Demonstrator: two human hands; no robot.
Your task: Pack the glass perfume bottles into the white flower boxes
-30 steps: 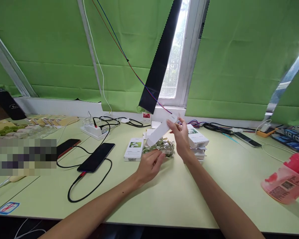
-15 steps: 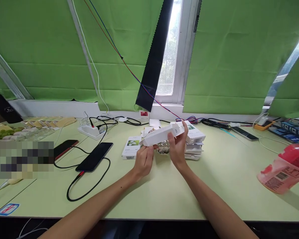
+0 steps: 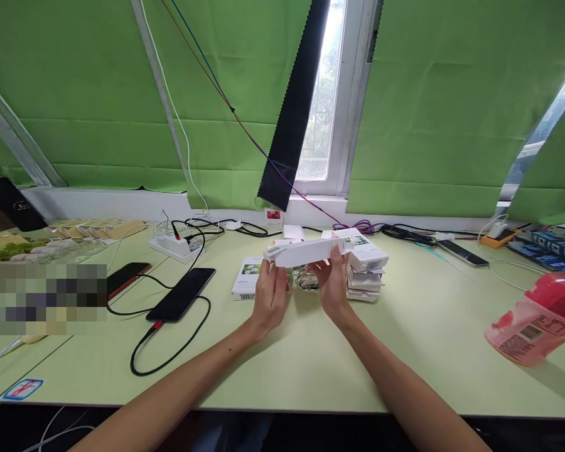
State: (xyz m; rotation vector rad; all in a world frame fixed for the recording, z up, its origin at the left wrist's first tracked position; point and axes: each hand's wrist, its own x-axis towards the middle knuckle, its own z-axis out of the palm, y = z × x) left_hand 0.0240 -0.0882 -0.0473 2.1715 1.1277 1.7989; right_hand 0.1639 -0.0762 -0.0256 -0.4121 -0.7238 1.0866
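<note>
Between my two hands, above the table, is a white cardboard box (image 3: 306,252) with loose flaps at its ends. My left hand (image 3: 270,295) is closed on its left end, my right hand (image 3: 333,282) on its right end with the thumb on the near side. Under and behind it, partly hidden, sits a clear, shiny object (image 3: 307,279) whose kind I cannot make out. A white box with a flower picture (image 3: 247,276) lies left of my left hand. A stack of white boxes (image 3: 365,276) stands just right of my right hand.
Left of me lie a black phone (image 3: 181,295) on a cable, another phone (image 3: 125,279) and a white power strip (image 3: 175,247). A pink-red plastic container (image 3: 532,320) stands at the right. Black cables (image 3: 405,233) run along the table's back edge.
The white box has turned from a slant to nearly level, its left end raised. My left hand has risen slightly with it.
</note>
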